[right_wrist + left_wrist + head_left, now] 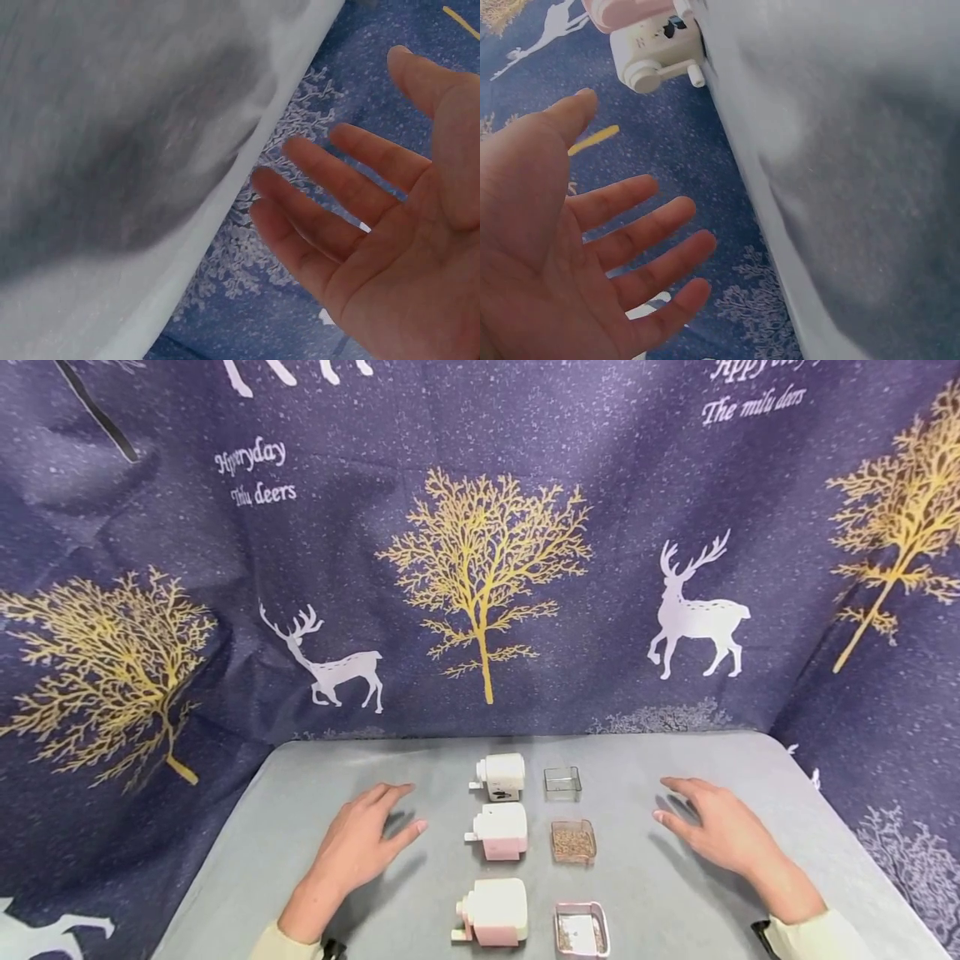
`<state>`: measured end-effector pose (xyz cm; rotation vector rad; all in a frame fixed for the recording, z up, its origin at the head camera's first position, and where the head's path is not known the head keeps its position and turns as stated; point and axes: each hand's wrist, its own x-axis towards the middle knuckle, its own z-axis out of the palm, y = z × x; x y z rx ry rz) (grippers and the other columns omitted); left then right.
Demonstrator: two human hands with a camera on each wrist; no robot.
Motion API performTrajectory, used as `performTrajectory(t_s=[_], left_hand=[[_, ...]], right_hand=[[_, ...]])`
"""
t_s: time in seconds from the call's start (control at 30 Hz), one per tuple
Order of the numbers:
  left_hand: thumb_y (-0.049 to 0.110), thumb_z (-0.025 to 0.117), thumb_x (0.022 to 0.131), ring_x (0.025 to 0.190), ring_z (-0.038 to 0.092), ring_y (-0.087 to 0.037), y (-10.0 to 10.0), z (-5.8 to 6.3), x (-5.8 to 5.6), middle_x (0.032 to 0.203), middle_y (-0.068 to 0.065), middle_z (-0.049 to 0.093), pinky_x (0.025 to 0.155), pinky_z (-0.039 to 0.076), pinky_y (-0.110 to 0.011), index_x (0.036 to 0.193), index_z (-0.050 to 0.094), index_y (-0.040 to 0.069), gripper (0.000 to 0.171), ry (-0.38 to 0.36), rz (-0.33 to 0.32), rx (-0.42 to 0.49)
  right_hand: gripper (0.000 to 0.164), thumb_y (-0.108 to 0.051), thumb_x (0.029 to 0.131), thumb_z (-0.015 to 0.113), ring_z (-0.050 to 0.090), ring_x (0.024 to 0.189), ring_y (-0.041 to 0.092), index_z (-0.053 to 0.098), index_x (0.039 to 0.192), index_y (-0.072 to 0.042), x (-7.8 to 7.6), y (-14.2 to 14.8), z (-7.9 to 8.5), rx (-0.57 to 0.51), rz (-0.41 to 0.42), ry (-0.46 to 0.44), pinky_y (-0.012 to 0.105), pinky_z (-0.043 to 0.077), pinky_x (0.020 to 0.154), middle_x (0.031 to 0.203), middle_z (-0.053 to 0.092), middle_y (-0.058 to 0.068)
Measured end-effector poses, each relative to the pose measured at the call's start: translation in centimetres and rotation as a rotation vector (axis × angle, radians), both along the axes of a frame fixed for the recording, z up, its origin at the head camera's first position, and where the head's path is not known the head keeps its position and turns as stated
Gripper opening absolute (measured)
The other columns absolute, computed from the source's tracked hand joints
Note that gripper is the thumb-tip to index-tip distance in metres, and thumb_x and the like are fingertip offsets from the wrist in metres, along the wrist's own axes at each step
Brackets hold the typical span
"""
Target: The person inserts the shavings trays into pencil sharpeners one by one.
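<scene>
My left hand hovers over the table's left side with fingers spread, holding nothing; its palm shows in the left wrist view. My right hand hovers at the right, fingers apart and nothing held. Between them stand three crank pencil sharpeners in a column: a white one at the back, a pink-and-white one in the middle and a cream-and-pink one in front. Right of them lie three clear shavings trays: a greyish one, a brownish one with shavings, and a pink-rimmed one with some bits inside.
The grey table ends at a dark blue curtain printed with trees and deer. Each sharpener's crank handle points left, towards my left hand. The trays lie between the sharpeners and my right hand.
</scene>
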<state>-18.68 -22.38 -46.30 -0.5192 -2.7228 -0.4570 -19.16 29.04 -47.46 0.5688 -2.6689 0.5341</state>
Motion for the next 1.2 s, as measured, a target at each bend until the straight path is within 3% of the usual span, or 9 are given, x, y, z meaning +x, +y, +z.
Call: performTrajectory(t_s=[0.23,0.47,0.97,1.2], left_hand=[[0.064,0.058,0.087,0.108,0.058,-0.018,0.9,0.6,1.1,0.120,0.007,0.062,0.089,0.049,-0.045,0.131,0.062,0.022,0.061,0.060,-0.059,0.008],[0.065,0.058,0.087,0.106,0.058,-0.014,1.9,1.3,2.3,0.116,0.011,0.063,0.089,0.047,-0.045,0.133,0.061,0.022,0.063,0.031,-0.064,0.013],[0.064,0.057,0.088,0.101,0.056,-0.007,3.5,1.9,4.0,0.108,0.019,0.060,0.089,0.046,-0.041,0.130,0.060,0.028,0.055,0.050,-0.145,0.036],[0.066,0.056,0.087,0.107,0.054,-0.005,4.3,2.1,4.8,0.113,0.017,0.061,0.095,0.043,-0.042,0.132,0.059,0.028,0.058,-0.011,-0.170,0.032]], right_hand=[[0.050,-0.037,0.084,0.075,0.064,0.099,0.029,0.066,0.121,-0.004,0.7,-1.3,0.2,0.005,0.033,0.040,0.051,0.050,0.087,0.114,0.068,0.011],[0.050,-0.042,0.085,0.073,0.066,0.093,0.024,0.066,0.122,-0.009,1.4,-2.3,0.3,0.019,0.042,0.005,0.049,0.053,0.083,0.114,0.068,0.008],[0.048,-0.045,0.086,0.071,0.065,0.088,0.019,0.067,0.119,-0.011,2.7,-3.8,0.8,0.021,0.047,-0.064,0.046,0.054,0.077,0.101,0.070,0.001],[0.046,-0.046,0.085,0.072,0.064,0.088,0.013,0.067,0.118,-0.015,3.2,-4.5,1.3,0.027,0.066,-0.073,0.041,0.055,0.077,0.100,0.070,-0.002]])
